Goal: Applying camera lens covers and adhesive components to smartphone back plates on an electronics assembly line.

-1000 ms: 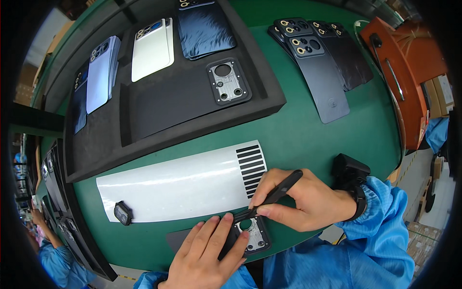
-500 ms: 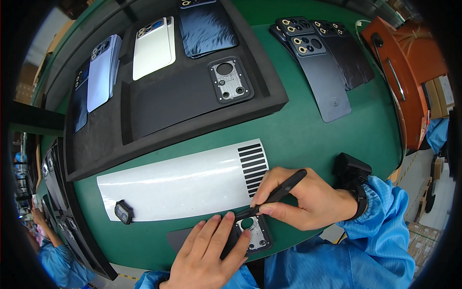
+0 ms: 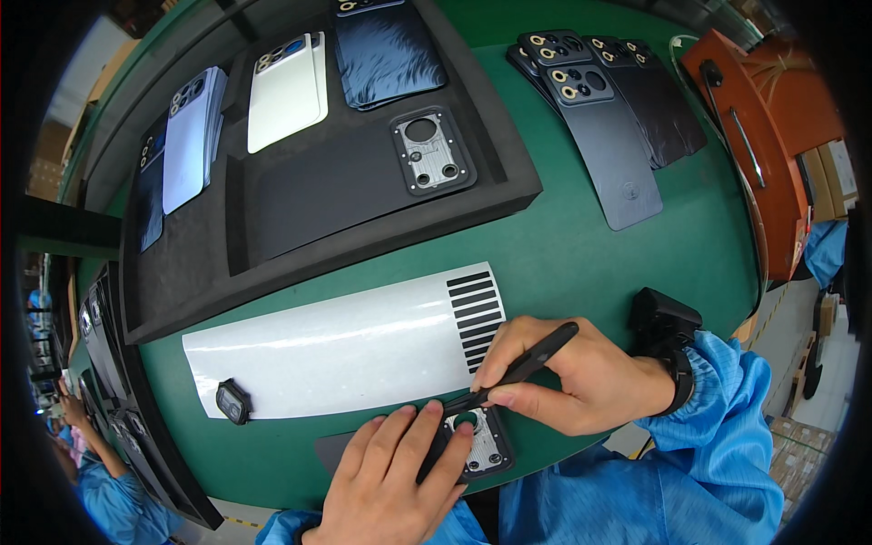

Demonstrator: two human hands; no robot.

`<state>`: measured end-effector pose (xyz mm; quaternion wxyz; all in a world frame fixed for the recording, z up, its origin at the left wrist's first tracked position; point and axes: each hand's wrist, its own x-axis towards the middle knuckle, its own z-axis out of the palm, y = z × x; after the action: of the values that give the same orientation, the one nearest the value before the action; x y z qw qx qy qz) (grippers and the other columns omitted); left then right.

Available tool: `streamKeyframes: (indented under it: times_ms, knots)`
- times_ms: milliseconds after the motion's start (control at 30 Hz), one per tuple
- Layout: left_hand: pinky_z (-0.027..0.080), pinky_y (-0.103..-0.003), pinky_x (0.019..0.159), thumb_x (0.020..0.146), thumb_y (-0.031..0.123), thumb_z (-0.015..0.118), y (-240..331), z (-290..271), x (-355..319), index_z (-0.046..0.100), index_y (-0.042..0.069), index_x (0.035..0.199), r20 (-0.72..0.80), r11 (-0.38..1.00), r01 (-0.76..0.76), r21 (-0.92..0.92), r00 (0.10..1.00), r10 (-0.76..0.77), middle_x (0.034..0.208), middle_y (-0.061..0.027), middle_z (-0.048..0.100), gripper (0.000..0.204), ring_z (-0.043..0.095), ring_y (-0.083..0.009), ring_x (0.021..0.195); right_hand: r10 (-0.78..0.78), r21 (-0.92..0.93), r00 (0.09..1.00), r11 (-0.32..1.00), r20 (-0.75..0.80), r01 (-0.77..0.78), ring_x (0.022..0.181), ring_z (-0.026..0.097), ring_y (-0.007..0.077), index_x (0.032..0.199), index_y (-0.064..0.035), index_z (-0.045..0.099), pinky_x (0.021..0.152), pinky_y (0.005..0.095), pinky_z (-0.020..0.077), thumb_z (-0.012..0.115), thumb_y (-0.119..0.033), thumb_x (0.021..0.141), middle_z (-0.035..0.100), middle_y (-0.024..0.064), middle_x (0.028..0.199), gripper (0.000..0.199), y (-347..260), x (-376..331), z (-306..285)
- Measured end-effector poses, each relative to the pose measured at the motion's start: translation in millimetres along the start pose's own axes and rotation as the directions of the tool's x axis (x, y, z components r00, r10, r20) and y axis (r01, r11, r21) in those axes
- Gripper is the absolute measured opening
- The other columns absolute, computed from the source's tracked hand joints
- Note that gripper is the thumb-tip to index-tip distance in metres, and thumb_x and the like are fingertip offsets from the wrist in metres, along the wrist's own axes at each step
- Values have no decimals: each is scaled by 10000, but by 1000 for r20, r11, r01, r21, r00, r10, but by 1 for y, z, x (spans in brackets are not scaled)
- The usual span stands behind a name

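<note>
My left hand (image 3: 391, 481) lies with fingers spread on a dark phone back cover (image 3: 336, 451) at the near table edge, pressing it down. The cover's silver camera plate (image 3: 484, 447), with round holes, shows beside the fingertips. My right hand (image 3: 581, 381) is closed around black tweezers (image 3: 536, 354), gripped like a pen. Their tip comes down at the cover's upper edge, close to my left fingertips; what the tip touches is too small to make out. Just beyond is a white backing sheet (image 3: 345, 350) carrying a column of black strips (image 3: 474, 313).
A small black angular piece (image 3: 234, 401) rests on the sheet's left end. Behind stands a black foam tray (image 3: 336, 245) holding blue, white and black covers. Dark covers (image 3: 609, 173) are stacked at the back right, near an orange cabinet (image 3: 736, 136). A co-worker's blue sleeve (image 3: 118, 500) shows far left.
Both hands and the tweezers stay nearly in place. My left finger nearest the camera plate has shifted slightly up, over part of its big hole. At far left the co-worker's arm has moved slightly.
</note>
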<state>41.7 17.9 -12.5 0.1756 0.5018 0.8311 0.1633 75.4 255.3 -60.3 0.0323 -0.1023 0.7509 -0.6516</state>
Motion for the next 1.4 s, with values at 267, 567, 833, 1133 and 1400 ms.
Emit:
streamKeyframes:
  times_ms: [267,567,833,1133,1400]
  knots:
    - [393,-481,1011,719,190,752,2,-4,2,540,93,1342,37,999,22,-26,999,-21,1348,-176,481,665,466,-364,1231,-25,-4,1000,1000,-12,25,637,621,247,1005,-14,539,574,338,465,658,-48,887,633,121,793,171,0,0,0]
    - [379,-482,1022,726,192,749,0,-5,3,529,88,1353,59,999,36,-33,998,-34,1352,-176,472,673,455,-364,1240,8,-7,1000,1000,-2,-8,635,622,251,1008,-16,538,572,331,469,657,-33,882,633,123,795,174,0,1,0]
    - [373,-484,1026,737,204,743,0,-5,3,524,89,1358,72,999,39,-32,997,-37,1356,-178,465,669,445,-364,1248,2,-8,1000,1000,1,-2,620,607,247,998,-20,541,564,338,453,660,-40,882,617,117,779,167,1,1,0]
    - [372,-487,1022,738,205,742,-1,-6,3,525,90,1357,77,998,39,-43,996,-36,1358,-181,462,666,445,-368,1243,17,-8,1000,1000,4,-17,624,600,245,985,-12,552,568,341,455,662,-48,883,608,107,804,155,-1,1,0]
    - [370,-489,1030,734,204,743,-2,-4,2,531,89,1350,58,998,33,-55,998,-30,1355,-182,466,662,449,-372,1241,-24,-3,1000,1000,-16,24,641,610,256,971,-2,561,580,345,470,662,-50,882,604,102,835,143,0,1,1]
